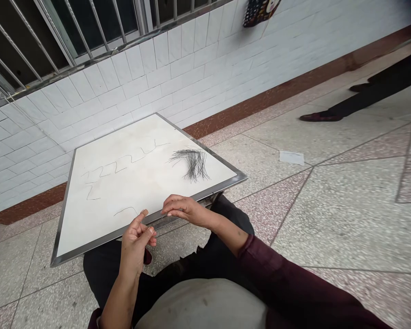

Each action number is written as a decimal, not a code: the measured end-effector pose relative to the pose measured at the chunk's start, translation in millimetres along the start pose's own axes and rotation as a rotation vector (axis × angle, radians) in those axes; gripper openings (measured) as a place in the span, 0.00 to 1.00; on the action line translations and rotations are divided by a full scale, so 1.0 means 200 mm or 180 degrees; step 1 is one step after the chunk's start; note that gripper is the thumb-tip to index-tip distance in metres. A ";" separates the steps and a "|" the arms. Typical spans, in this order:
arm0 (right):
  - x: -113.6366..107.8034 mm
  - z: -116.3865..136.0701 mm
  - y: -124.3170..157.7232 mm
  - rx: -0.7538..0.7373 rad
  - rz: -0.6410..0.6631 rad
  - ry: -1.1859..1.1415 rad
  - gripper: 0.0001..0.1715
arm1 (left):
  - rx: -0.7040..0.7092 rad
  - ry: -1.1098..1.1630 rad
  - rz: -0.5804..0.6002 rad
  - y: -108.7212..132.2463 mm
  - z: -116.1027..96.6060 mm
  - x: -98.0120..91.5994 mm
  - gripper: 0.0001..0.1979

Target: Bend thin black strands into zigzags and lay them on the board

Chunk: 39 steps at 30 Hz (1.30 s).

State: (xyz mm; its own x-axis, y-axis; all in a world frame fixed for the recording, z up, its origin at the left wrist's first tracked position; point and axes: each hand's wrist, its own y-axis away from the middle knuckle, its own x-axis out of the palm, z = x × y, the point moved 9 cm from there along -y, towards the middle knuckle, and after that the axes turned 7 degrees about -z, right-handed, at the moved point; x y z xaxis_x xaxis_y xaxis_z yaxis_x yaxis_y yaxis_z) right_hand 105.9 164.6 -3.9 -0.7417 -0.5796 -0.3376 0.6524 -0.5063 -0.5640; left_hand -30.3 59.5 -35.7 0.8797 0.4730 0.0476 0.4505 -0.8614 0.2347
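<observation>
strands lie across a metal-rimmed table beside a tiled wall.

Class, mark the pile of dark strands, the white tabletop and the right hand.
Pile of dark strands [193, 162]: head view, dense middle.
White tabletop [150, 183]: head view, bare surface.
Right hand [187, 210]: head view, back of hand.

On the white surface, my right hand faces open room ahead, narrowing where the row of bent strands, to the left, nears the dark bundle on the right. One curved strand sits close by my left hand. A tiled wall blocks the far side.
</observation>
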 end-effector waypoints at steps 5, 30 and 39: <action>0.00 0.02 0.00 0.0033 0.0252 0.0104 0.16 | -0.0014 -0.0049 0.0036 0.01 0.00 0.00 0.36; 0.03 0.06 0.01 -0.0313 0.0029 0.0265 0.13 | 0.0160 -0.0134 0.0060 0.00 0.01 0.00 0.34; 0.04 0.05 0.03 -0.0411 0.0084 0.0283 0.16 | 0.0140 -0.0144 0.0050 0.00 0.02 0.00 0.34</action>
State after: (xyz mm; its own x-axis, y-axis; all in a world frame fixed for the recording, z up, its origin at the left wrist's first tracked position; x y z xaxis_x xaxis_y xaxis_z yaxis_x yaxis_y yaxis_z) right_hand 104.8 150.4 -2.8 -0.7391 -0.5299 -0.4158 0.6507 -0.4019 -0.6443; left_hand -28.8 58.2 -39.3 0.8922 0.4515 0.0068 0.4420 -0.8763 0.1915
